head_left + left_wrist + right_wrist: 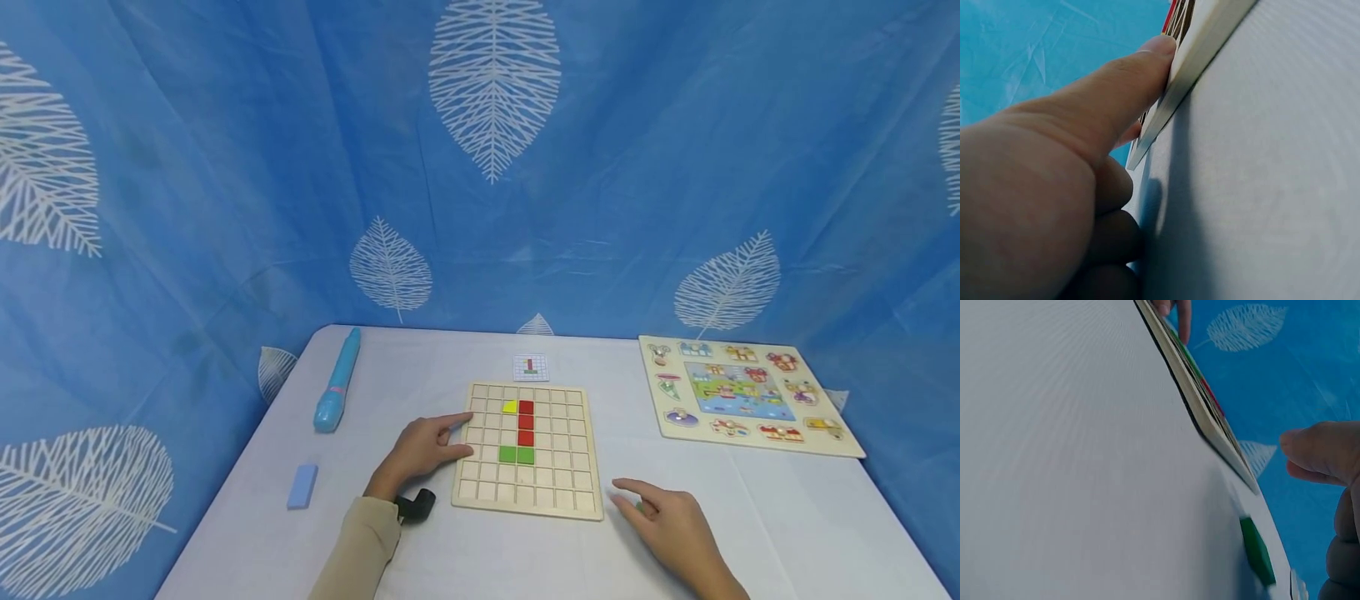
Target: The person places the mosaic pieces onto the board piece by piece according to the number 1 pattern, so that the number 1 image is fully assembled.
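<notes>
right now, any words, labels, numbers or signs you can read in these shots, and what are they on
None can be read.
Pattern card behind the grid board: only a small red and green figure, no text.
Picture puzzle board: colourful pictures; any lettering is too small to tell.
Blue pen-shaped device: a pink band, no legible print.
Blue block: plain.
Wrist views: no print in sight.
</notes>
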Tool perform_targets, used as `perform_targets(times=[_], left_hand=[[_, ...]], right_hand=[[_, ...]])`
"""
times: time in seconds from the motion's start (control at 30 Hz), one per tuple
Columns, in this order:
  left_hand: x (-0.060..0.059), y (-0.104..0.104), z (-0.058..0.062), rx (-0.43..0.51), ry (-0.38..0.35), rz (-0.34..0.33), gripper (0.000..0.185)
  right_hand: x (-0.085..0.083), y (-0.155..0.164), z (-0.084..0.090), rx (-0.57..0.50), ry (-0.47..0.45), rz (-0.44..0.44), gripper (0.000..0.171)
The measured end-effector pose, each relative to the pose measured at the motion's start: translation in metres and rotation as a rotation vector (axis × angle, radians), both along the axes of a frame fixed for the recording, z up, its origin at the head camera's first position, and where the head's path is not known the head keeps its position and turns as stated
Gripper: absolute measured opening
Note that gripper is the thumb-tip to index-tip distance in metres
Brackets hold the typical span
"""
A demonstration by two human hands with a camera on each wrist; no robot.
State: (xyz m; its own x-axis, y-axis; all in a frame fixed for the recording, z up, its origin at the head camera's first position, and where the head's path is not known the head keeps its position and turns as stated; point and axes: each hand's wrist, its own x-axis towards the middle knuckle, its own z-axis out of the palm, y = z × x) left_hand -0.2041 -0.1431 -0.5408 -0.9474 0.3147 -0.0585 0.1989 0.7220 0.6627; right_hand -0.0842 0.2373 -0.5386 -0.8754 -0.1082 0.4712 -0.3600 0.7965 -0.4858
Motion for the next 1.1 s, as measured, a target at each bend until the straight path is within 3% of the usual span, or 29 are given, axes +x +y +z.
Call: perform_targets(times=[0.3, 0.53, 0.83, 1.1], left_hand=[[-0.002, -0.002, 0.001, -0.022, -0.009, 0.008, 0.065], [-0.002, -0.002, -0.001, -0.007, -0.009, 0.004, 0.064], [0.0, 0.001, -0.003, -0.004, -0.018, 0.003, 0.065], [0.0, 0.0, 0.0, -0.006, -0.013, 0.009, 0.065]], right_hand=[[0.026, 0.025, -0.007, -0.054, -0.112, -0.18, 0.02], [0.036, 0.031, -0.009, -0.006, -0.244, -0.293, 0.031], [0.041, 0.034, -0.007, 0.059, -0.447, -0.264, 0.057], [0.04, 0.03, -0.007, 0.083, -0.405, -0.273, 0.051]])
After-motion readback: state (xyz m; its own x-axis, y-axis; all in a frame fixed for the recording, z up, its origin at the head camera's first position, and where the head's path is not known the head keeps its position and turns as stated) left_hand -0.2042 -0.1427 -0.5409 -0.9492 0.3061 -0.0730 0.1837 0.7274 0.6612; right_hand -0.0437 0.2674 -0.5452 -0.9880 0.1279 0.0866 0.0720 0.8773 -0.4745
